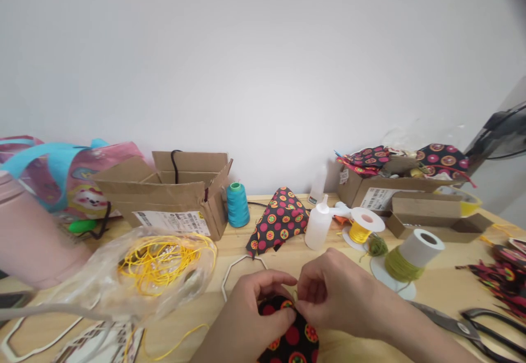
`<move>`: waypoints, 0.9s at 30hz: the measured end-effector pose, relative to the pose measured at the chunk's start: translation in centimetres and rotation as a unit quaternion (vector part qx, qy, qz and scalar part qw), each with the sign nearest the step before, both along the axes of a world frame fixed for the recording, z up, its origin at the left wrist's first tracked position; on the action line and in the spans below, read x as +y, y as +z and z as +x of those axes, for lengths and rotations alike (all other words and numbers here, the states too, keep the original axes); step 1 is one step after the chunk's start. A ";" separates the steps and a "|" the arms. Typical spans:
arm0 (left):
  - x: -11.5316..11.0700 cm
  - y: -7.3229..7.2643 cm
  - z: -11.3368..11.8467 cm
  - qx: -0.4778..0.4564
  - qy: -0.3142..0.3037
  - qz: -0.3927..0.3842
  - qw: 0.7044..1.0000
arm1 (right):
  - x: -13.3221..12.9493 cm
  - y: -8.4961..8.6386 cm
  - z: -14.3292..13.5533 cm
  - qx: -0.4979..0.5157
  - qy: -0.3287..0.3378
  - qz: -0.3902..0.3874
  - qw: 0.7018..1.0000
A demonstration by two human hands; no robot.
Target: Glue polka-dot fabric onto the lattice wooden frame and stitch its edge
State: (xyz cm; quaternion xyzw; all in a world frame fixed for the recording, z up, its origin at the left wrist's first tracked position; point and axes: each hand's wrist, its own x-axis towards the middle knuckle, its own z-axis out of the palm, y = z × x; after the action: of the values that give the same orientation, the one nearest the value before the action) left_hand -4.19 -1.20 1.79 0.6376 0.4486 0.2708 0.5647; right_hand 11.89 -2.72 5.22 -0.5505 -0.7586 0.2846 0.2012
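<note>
My left hand point(257, 316) is closed on a piece of black patterned fabric point(293, 333) with red dots and flowers, its thumb lying on top near the upper edge. At that same edge my right hand point(335, 294) has thumb and fingertips pinched together. What they grip is too small and hidden to make out; a thin pale bit shows between the two hands. Just beyond stands a folded piece of the same fabric point(283, 217), with a white octagonal frame point(224, 281) flat on the table in front of it. A white squeeze bottle point(318, 228) stands beside it.
Left: a cardboard box point(164, 198), turquoise thread cone point(237, 206), plastic bag of yellow cord point(164, 264) and pink container point(36, 237). Right: a yellow spool point(361, 228), green cord spool point(405, 264), fabric-filled box point(370, 187) and black-handled scissors point(468, 327) near my forearm.
</note>
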 end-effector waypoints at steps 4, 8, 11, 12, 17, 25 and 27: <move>-0.1 0.1 -0.1 0.000 0.006 0.000 1.000 | 0.3 0.6 0.1 -0.021 0.000 -0.031 0.999; 0.0 -0.1 -0.2 -0.015 -0.005 -0.003 1.000 | 0.8 1.1 0.0 -0.033 0.001 -0.069 0.997; 0.0 -0.3 -0.3 -0.026 0.003 0.010 1.000 | 1.0 1.0 0.0 -0.026 0.018 -0.094 0.995; -0.1 -0.4 -0.2 -0.032 0.010 0.014 0.999 | 0.9 0.9 0.2 -0.021 0.024 -0.097 0.995; -0.3 -0.6 -0.1 -0.061 0.044 0.012 0.997 | 0.4 0.1 1.5 0.072 -0.003 -0.117 0.991; 0.1 -0.5 -0.1 -0.100 0.080 0.021 0.992 | 0.1 -0.8 2.6 0.309 -0.066 -0.049 0.947; 0.3 -0.7 0.0 -0.127 0.090 0.012 0.988 | 0.0 -1.2 2.1 0.351 -0.045 -0.038 0.935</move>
State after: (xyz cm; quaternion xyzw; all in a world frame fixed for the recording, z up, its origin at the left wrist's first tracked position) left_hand -4.23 -0.91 1.12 0.5618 0.4259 0.4047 0.5824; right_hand 13.96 -2.68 4.02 -0.4561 -0.6031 0.4787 0.4461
